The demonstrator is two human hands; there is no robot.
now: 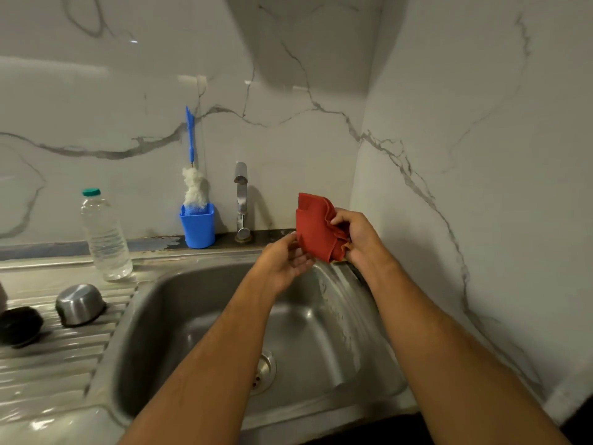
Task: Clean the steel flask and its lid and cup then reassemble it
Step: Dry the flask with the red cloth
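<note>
A folded red cloth (316,228) is held up over the back right corner of the steel sink (199,303). My right hand (359,237) grips its right side. My left hand (287,260) touches its lower left edge, palm up, fingers loosely curled. On the ribbed draining board at the left, the steel cup (79,304) lies upside down. Beside it, at the frame's left edge, sits the black lid (20,326). A sliver of a grey object shows at the far left edge; the flask body cannot be made out.
A clear plastic bottle (104,236) with a teal cap stands at the sink's back left. A blue holder (197,228) with a bottle brush (192,184) and the tap (241,200) stand along the back ledge. Marble walls close in behind and at the right.
</note>
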